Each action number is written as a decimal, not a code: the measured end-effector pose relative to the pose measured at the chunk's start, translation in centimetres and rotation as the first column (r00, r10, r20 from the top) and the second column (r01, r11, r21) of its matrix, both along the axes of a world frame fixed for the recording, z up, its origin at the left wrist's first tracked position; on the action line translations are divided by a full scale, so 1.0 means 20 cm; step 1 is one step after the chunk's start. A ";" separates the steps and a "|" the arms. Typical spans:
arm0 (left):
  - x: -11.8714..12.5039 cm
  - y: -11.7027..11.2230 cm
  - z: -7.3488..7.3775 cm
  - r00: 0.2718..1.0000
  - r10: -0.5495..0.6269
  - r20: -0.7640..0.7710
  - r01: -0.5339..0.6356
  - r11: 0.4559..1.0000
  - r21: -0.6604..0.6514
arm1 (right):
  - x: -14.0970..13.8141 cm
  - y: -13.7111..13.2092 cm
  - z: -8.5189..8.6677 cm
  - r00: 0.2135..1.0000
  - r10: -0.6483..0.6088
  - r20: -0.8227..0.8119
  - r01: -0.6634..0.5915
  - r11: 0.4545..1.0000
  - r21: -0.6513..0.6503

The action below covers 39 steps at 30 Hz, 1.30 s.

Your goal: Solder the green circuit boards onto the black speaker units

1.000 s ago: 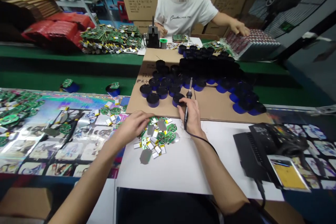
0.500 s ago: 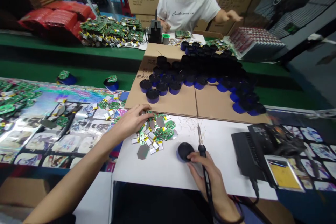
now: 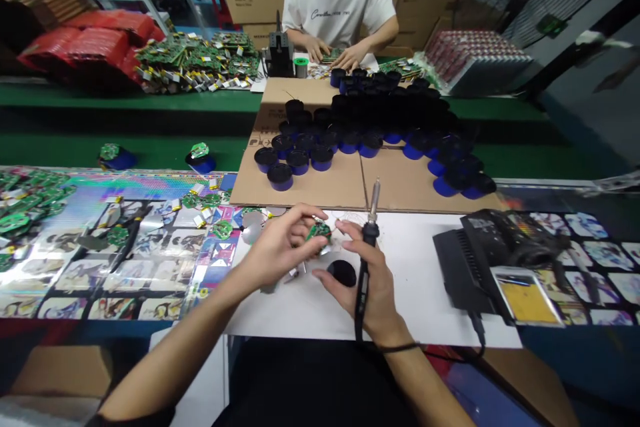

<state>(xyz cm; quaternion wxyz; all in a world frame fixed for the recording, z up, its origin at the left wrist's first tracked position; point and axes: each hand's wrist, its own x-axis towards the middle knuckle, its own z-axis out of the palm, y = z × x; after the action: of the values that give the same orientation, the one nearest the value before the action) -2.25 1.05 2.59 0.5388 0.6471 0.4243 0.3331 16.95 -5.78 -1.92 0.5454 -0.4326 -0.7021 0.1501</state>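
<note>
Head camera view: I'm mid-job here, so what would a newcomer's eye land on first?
First, the centre: the left hand pinches a small green circuit board above a white sheet, while the right hand grips a soldering iron beside it. Straight ahead, black-and-blue round canisters crowd a cardboard sheet. Farther left, a heap of green boards sits on a green bench.

Left hand pinching, right hand clenched
</note>
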 end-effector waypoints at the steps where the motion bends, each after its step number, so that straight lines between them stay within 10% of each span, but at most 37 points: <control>1: 0.06 -0.02 -0.01 0.996 0.004 0.085 0.001 0.999 -0.053 | -0.01 0.03 0.01 1.000 -0.003 -0.007 0.003 1.000 0.011; 7: 0.17 -0.08 -0.07 0.955 0.023 0.295 0.022 0.989 -0.149 | 0.08 0.01 0.00 0.991 -0.028 -0.130 0.023 0.999 -0.040; 15: 0.06 -0.29 -0.24 0.908 -0.225 -0.353 0.301 0.937 0.179 | 0.41 -0.19 -0.10 0.996 -0.085 -0.039 0.073 0.968 -0.240; 19: 0.15 -0.31 -0.32 0.905 -0.113 -0.409 0.261 0.908 0.328 | 0.42 -0.24 -0.16 0.996 -0.087 -0.021 0.078 0.955 -0.286; 25: 0.09 -0.15 -0.26 0.810 -0.469 -0.353 0.554 0.809 0.197 | 0.42 -0.22 -0.14 0.994 -0.090 0.069 0.104 0.966 -0.236; 32: 0.13 -0.21 -0.27 0.859 -0.040 -0.511 0.204 0.941 0.270 | 0.42 -0.25 -0.12 0.986 -0.126 0.112 0.152 0.950 -0.273; 39: 0.21 -0.25 -0.28 0.893 -0.162 -0.419 0.249 0.955 0.161 | 0.38 -0.28 -0.18 0.983 -0.142 0.119 0.171 0.942 -0.288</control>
<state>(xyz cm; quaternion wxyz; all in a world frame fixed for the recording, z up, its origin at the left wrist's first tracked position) 1.89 -4.04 -3.00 0.4012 0.7962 0.4169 0.1772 24.63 -11.30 -5.46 0.4497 -0.5707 -0.6607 0.1889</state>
